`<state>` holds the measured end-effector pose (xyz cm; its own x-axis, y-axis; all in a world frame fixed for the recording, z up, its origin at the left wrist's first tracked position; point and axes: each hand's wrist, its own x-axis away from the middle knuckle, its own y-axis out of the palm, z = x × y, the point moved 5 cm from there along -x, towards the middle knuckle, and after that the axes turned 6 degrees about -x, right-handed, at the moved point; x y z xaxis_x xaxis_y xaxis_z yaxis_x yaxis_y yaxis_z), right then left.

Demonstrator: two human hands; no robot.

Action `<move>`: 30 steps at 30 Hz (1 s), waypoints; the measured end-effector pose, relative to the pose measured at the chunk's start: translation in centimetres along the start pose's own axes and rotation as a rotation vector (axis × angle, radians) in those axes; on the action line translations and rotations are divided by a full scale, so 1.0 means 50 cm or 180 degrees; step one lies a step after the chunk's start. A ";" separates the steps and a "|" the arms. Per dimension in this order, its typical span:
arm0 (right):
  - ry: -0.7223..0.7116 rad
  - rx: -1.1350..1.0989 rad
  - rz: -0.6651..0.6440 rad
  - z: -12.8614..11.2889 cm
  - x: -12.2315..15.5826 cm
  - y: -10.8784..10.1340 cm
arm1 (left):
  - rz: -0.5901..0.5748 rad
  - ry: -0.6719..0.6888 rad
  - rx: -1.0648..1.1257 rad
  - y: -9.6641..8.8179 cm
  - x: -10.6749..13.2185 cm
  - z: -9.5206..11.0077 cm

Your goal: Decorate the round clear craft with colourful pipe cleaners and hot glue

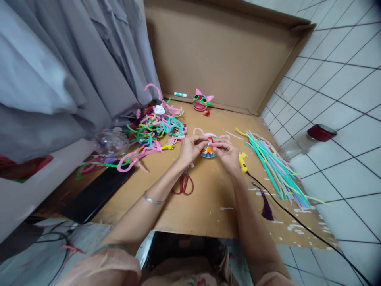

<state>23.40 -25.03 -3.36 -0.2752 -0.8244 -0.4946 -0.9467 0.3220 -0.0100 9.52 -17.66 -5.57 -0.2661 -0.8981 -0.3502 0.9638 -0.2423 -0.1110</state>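
Note:
My left hand (189, 150) and my right hand (228, 155) meet above the middle of the table, both with fingers pinched. Between the fingertips is a small red pipe cleaner piece (210, 140), bent into a curve. Right below it lies a round, multicoloured pipe cleaner piece (208, 155), partly hidden by my fingers. Pink pipe cleaner loops show just behind my hands. Red-handled scissors (183, 186) rest under my left wrist, their blades partly covered. A yellow glue gun (243, 163) lies beside my right hand, partly hidden by it.
Tangled pipe cleaners (160, 127) heap up at the left, near a black phone-like slab (92, 194). Straight pipe cleaners (274, 167) lie at the right. A finished-looking animal face (200, 102) and a marker (180, 94) stand behind. A purple tassel (267, 206) lies by the black cord (285, 216).

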 end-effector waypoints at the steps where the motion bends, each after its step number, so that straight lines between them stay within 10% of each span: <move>1: -0.0004 -0.0018 0.0008 0.003 -0.001 -0.001 | -0.0007 0.0019 -0.0029 0.000 0.000 0.001; 30: 0.0668 -0.0453 0.0499 0.017 0.015 0.023 | 0.0050 0.0345 -0.0086 -0.001 0.014 0.024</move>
<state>22.23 -24.86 -4.45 -0.4346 -0.8527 -0.2899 -0.8997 0.3969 0.1817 9.32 -18.72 -4.68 -0.2525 -0.8563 -0.4506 0.9675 -0.2172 -0.1293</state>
